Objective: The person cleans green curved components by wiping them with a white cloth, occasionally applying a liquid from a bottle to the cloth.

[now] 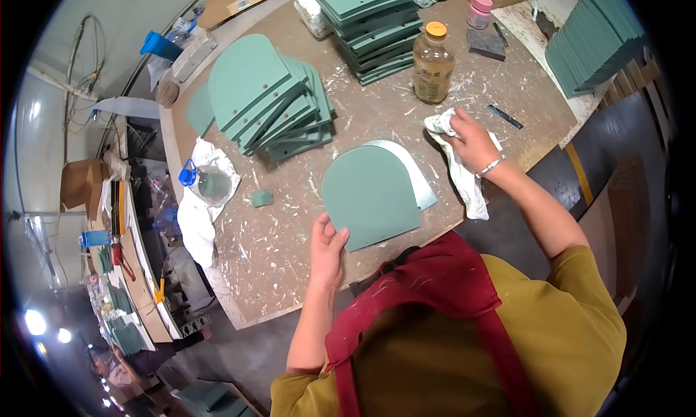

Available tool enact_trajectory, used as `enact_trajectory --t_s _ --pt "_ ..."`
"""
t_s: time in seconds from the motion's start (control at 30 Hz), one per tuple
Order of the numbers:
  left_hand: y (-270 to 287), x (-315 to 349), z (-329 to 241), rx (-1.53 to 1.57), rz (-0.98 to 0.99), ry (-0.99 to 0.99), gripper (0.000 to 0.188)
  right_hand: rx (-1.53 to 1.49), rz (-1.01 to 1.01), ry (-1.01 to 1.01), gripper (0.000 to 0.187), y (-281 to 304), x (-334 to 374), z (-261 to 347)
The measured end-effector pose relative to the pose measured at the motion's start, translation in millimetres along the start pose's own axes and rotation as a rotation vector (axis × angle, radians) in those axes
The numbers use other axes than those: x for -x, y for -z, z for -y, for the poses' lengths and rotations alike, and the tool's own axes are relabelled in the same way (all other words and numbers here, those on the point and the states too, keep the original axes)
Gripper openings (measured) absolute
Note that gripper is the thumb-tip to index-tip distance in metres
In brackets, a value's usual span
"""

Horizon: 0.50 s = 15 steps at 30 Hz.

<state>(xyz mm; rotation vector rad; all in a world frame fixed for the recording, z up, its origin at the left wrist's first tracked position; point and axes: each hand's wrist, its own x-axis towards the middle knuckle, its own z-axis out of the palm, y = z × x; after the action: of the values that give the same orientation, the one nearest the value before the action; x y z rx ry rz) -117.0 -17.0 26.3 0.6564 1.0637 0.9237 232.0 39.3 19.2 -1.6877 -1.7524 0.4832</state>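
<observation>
A flat green panel with a rounded top (373, 192) lies near the table's front edge. My left hand (328, 249) grips its lower left edge, thumb on top and fingers along the side. From under the panel's right side shows a pale rounded sheet (417, 174). Farther right, my right hand (471, 138) is closed on a bunched white cloth (440, 123). A longer strip of white cloth (467, 185) hangs down from there toward the table's front edge. Just beyond that hand stands a jar of yellowish liquid with an orange lid (433, 65).
Stacks of green panels stand at the left (250, 84), the back (370, 18) and the far right (598, 36). A blue-capped clear bottle (212, 185) rests on white cloth. A dark narrow tool (505, 116), a grey block (486, 44) and a pink bottle (479, 13) are on the right.
</observation>
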Motion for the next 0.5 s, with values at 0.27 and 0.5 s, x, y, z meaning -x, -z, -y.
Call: enact_trajectory --t_s 0.27,0.5 --pt "-7 33 -8 0.092 -0.094 -0.133 0.05 0.284 0.067 0.279 0.023 34 -17 37" --pt "-9 67 9 0.106 -0.271 -0.092 0.048 -0.704 0.721 -0.099 0.055 -6 -1 103"
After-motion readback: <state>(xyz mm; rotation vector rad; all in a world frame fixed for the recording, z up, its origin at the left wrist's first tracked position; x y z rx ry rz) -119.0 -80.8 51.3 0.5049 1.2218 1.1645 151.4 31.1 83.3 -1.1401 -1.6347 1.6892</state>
